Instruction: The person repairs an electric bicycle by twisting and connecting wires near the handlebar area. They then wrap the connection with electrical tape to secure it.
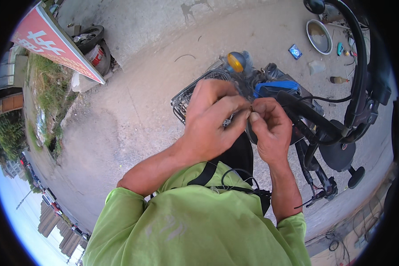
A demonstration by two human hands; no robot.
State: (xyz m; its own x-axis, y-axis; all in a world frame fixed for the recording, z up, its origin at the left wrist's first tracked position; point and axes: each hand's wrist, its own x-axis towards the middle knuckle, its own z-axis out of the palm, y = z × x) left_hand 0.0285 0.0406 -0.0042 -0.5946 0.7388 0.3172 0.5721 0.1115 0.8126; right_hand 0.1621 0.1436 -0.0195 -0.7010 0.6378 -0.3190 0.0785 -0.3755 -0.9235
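In front of my chest, my left hand and my right hand meet, thumbs and fingertips pinched together. A tiny dark piece shows between the fingertips, too small to name. Just beyond the hands stands a black wire basket, partly covered by my left hand. Behind them are an orange lamp lens and a blue piece among dark vehicle parts. Close by on the right runs a black curved handlebar with cables.
On the ground at the far right lie a metal basin, a blue packet, a brown bottle and small tools. A red sign leans at the far left near a tyre. Loose cables lie at the lower right.
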